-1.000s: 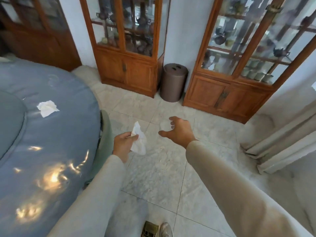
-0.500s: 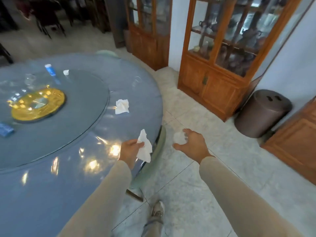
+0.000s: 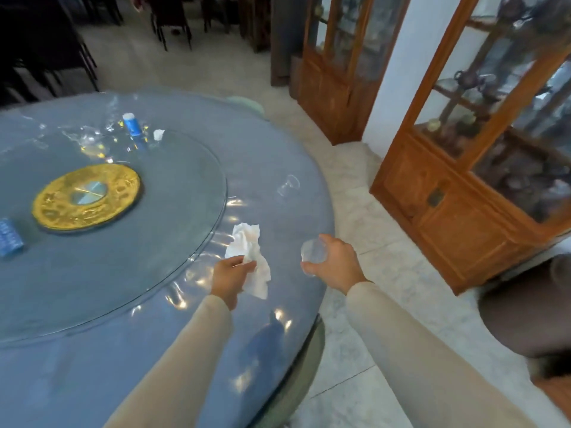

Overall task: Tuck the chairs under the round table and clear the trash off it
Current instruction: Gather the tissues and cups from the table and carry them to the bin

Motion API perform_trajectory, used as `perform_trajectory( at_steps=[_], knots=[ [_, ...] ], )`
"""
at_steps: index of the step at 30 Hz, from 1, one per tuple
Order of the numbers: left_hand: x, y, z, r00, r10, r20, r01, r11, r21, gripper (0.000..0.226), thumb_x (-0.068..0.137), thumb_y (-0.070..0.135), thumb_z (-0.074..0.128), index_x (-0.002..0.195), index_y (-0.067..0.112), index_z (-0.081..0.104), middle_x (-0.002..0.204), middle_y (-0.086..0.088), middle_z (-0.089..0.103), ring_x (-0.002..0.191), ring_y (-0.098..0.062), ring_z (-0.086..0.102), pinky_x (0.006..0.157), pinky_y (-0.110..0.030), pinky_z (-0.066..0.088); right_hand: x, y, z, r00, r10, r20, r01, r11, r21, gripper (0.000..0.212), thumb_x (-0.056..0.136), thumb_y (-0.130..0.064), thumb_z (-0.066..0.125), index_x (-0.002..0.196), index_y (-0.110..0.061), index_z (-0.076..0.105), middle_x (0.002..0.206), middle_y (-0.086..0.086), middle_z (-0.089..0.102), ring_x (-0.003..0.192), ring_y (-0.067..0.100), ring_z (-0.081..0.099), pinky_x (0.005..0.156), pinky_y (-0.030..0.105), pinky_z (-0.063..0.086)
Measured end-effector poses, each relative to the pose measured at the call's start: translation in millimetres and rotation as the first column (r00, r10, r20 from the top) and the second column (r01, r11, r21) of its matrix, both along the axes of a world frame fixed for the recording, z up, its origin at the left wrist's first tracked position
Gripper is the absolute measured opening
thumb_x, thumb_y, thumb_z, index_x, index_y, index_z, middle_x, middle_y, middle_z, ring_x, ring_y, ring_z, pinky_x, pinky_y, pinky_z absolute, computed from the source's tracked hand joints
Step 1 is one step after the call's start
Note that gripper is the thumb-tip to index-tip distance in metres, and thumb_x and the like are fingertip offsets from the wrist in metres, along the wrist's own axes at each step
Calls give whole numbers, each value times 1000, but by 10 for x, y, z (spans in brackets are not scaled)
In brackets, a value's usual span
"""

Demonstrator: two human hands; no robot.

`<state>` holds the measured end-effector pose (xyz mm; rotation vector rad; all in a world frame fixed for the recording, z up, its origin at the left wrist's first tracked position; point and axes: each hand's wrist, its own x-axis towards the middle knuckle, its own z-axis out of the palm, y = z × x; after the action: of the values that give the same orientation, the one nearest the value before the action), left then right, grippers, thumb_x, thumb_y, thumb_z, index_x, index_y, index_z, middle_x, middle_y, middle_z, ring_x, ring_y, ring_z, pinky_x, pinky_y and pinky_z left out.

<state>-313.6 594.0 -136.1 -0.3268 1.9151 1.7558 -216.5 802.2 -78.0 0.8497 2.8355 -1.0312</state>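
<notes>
Nearest the camera, two pale beige sleeves reach forward over the round table (image 3: 160, 350), whose blue top is covered in a glossy clear sheet that throws back spots of light. The left hand (image 3: 230, 274) is closed on a crumpled white tissue (image 3: 258, 274), pinched between thumb and fingers so that the loose end hangs down to the right of the hand. The right hand (image 3: 335, 264) sits just past the table's edge, over the pale marble floor (image 3: 355, 359), with its fingers curled around a clear plastic cup (image 3: 313, 251) (thin and see-through, so its outline is faint). Just beyond the left hand a second tissue (image 3: 245, 237) lies on the table, white and wrinkled, beside the rim of the glass turntable (image 3: 173, 186); whether it touches the held one cannot be told. Farther out from the right hand, near the table's far edge, another clear cup (image 3: 289, 185) lies on its side. To the left of the hands, at the turntable's middle, is a round gold plate (image 3: 86, 196), and at the left border a blue patterned object (image 3: 9, 237). Beyond that are a blue and white bottle (image 3: 132, 124), a small white scrap (image 3: 158, 134) and some crumpled clear plastic (image 3: 86, 139). To the right of the hands stand wooden glass-fronted cabinets (image 3: 457, 193) and a dark round bin (image 3: 525, 313); dark chairs (image 3: 170, 20) stand in the far background.
</notes>
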Motion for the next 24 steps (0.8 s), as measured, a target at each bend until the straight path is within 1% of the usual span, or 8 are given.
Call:
perform_trajectory(
  at_steps=[4, 6, 8, 11, 14, 16, 20, 24],
  knots=[
    [-364, 289, -126, 997, 83, 7, -83, 997, 5, 15, 86, 2, 71, 101, 2, 75, 93, -13, 69, 82, -30, 65, 78, -43, 55, -666, 333, -132, 996, 88, 32, -89, 996, 28, 74, 68, -47, 84, 129, -17, 56, 122, 9, 64, 113, 31, 60, 93, 32, 48],
    [-516, 452, -217, 992, 122, 22, -122, 993, -5, 14, 86, 1, 70, 99, 2, 75, 93, -12, 69, 81, -29, 64, 76, -41, 54, -986, 482, -261, 989, 141, 52, -142, 989, 30, 77, 68, -47, 84, 132, -17, 55, 125, 10, 64, 115, 31, 59, 94, 33, 48],
    [-667, 644, -313, 983, 180, 24, -179, 984, -19, 9, 86, 1, 70, 91, 6, 75, 88, -10, 67, 78, -28, 62, 70, -34, 53, -1295, 640, -427, 977, 199, 78, -201, 979, 22, 78, 67, -46, 85, 132, -15, 55, 126, 11, 63, 117, 31, 58, 95, 34, 47],
    [-860, 961, -449, 959, 280, 44, -278, 960, -40, 7, 88, 4, 70, 87, 10, 74, 81, -5, 67, 76, -26, 62, 65, -28, 51, -1727, 905, -664, 941, 317, 118, -320, 947, 13, 64, 71, -39, 83, 124, -15, 56, 120, 10, 61, 112, 32, 58, 87, 31, 43],
    [-946, 1221, -558, 924, 374, 77, -370, 927, -60, 9, 90, 7, 70, 82, 10, 73, 81, -6, 68, 77, -26, 63, 77, -38, 55, -2121, 1121, -836, 893, 425, 146, -426, 904, -29, 54, 76, -31, 79, 122, -14, 55, 121, 9, 57, 112, 31, 55, 83, 28, 39],
    [-982, 1374, -617, 897, 428, 109, -420, 903, -85, 12, 90, 6, 70, 80, 13, 73, 81, -6, 69, 78, -27, 65, 84, -42, 57, -2340, 1214, -927, 867, 478, 144, -474, 878, -61, 60, 78, -29, 78, 130, -13, 51, 128, 10, 54, 119, 32, 52, 89, 30, 38],
    [-1072, 1606, -702, 840, 524, 144, -512, 852, -112, 9, 90, 6, 71, 84, 12, 74, 86, -8, 70, 82, -28, 66, 85, -45, 58, -2629, 1305, -1123, 809, 569, 148, -558, 823, -108, 70, 80, -29, 79, 140, -16, 46, 136, 9, 51, 125, 31, 50, 98, 31, 40],
    [-1180, 1728, -719, 825, 548, 142, -531, 836, -141, 5, 90, 9, 72, 92, 10, 76, 92, -10, 74, 86, -29, 69, 80, -39, 59, -2752, 1404, -1266, 769, 613, 184, -594, 790, -148, 69, 80, -29, 81, 139, -17, 46, 135, 8, 54, 124, 30, 53, 95, 30, 43]
  ],
)
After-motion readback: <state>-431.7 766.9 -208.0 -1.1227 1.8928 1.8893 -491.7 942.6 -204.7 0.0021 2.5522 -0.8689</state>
